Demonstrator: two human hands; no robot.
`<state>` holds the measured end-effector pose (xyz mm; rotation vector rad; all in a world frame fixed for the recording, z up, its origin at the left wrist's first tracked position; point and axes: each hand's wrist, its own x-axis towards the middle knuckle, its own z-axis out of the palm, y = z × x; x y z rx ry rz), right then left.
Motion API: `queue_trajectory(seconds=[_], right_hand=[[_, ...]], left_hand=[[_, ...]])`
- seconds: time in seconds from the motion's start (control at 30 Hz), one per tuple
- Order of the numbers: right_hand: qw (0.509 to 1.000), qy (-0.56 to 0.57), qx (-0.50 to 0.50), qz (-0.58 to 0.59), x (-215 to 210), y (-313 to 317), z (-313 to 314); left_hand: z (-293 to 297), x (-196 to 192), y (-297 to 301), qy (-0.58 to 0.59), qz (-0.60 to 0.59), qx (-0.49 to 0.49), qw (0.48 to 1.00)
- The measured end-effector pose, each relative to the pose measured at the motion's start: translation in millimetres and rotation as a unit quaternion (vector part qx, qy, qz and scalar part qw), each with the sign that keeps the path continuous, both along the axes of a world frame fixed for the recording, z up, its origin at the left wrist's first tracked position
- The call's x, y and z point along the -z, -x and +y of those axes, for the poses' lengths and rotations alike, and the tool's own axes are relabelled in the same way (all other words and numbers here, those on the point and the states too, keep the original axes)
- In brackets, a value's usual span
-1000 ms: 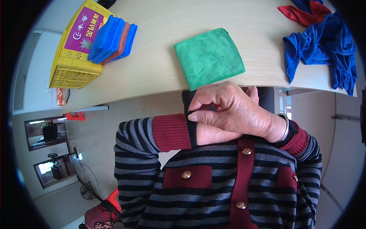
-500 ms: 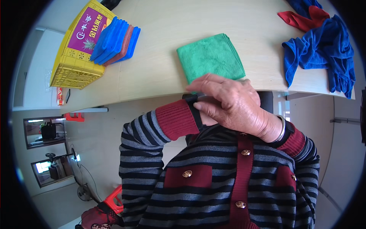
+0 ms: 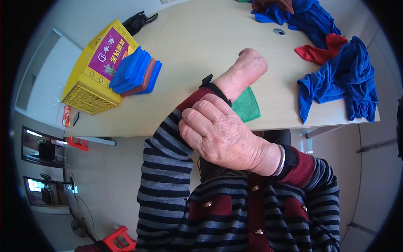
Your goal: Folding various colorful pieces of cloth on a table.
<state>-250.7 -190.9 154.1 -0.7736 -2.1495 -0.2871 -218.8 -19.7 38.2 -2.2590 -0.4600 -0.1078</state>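
Observation:
My left forearm reaches over the table in a striped sleeve with a red cuff (image 3: 195, 97). A black strap (image 3: 219, 93) goes around that wrist. Past the strap, my left hand (image 3: 247, 67) looks rounded, and its fingers are hidden from view. Lying across the left forearm, my right hand (image 3: 218, 134) has its fingers curled over the sleeve at the cuff, gripping it; a bracelet (image 3: 282, 159) is on its wrist. Under the left hand and partly covered by it, a folded green cloth (image 3: 248, 107) rests near the table's front edge.
At left a yellow crate (image 3: 90, 94) stands beside a stack of folded blue and brown cloths (image 3: 133, 72). Crumpled blue cloths (image 3: 344, 77) and a red cloth (image 3: 321, 51) lie at right. A black bag (image 3: 136, 23) sits far left, a red stool (image 3: 119, 239) below.
My left arm has extended forward over the green cloth. My right hand has shifted left and closed on the left sleeve's cuff. The view has also shifted, showing more of the table's far side.

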Motion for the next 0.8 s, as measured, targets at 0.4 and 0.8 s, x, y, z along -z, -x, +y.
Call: queue_trajectory(seconds=[0.4,0.8], right_hand=[[0.947,0.162,-0.199,0.192,-3.9,7.4,-10.1],[0.986,0.105,0.071,0.104,-7.7,-67.0,25.3]], left_hand=[[16.7,-52.7,-20.1,0.039,-0.075,0.008,0.996],[-22.6,-41.5,12.7,0.016,-0.068,0.125,0.99]])
